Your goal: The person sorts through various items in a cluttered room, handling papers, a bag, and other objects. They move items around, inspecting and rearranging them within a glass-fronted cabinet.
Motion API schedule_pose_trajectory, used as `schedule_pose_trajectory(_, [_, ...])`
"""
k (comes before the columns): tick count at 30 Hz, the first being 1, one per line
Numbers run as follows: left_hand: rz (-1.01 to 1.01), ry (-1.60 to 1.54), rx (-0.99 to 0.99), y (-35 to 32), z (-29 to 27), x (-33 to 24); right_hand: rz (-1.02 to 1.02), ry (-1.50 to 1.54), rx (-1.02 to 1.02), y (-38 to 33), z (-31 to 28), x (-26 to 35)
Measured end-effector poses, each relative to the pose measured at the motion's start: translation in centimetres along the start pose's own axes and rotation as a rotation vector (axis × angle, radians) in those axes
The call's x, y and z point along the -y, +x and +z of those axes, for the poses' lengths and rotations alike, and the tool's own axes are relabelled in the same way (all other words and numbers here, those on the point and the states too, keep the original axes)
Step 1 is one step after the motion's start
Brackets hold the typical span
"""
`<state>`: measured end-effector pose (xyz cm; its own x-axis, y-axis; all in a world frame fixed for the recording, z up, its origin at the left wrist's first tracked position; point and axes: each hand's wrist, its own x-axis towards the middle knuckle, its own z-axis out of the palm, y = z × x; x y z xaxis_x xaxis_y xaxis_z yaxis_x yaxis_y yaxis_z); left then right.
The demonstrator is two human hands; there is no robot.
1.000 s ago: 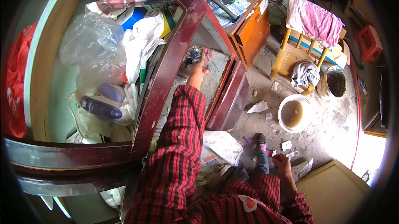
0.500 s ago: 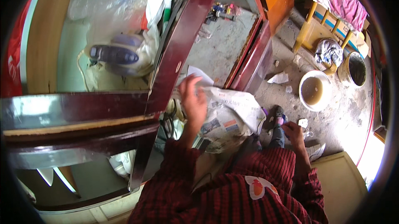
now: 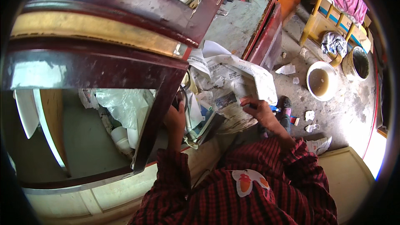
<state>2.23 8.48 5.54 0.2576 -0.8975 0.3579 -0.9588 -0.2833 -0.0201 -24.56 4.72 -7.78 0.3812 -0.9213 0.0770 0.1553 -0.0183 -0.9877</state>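
Note:
My left hand (image 3: 176, 118) reaches into the cabinet beside the dark red frame post. Its fingers are curled at a dark item that I cannot make out, partly hidden by the post. Right of it lie a looped dark cable (image 3: 186, 100) and some flat packets and papers (image 3: 203, 114). A crumpled newspaper sheet (image 3: 237, 75) spreads over the cabinet opening, one edge folded up. At the newspaper's near right part is my right hand (image 3: 263, 114), palm down, with thumb and forefinger apart and nothing visible between them.
The dark red cabinet frame (image 3: 96, 68) fills the left side. Behind its lower opening are a clear plastic bag (image 3: 125, 106) and a white cup-like container (image 3: 121, 137). On the floor at right stand a white basin (image 3: 310, 85) of murky water and a bucket (image 3: 349, 72), near a wooden chair (image 3: 312, 27).
My view has shifted down toward the lower cabinet. My left hand has gone from above the newspaper into the cabinet beside the post. My right hand has moved from my leg to the newspaper.

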Motion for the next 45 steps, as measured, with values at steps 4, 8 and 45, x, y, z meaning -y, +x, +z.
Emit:
schedule_pose_trajectory(4, [-0.062, -0.157, 0.067, -1.2, -0.4, 2.3, 0.321, -0.127, 0.278, -1.1, 2.8, 1.3])
schedule_pose_trajectory(8, [-0.109, -0.099, 0.136, -0.8, -1.0, 1.7, 0.248, -0.047, 0.265, -1.6, 5.6, 0.8])
schedule_pose_trajectory(45, [0.077, 0.372, -0.316, -3.4, -1.5, 7.5, 0.193, -0.118, 0.166, 2.2, 24.4, -0.1])
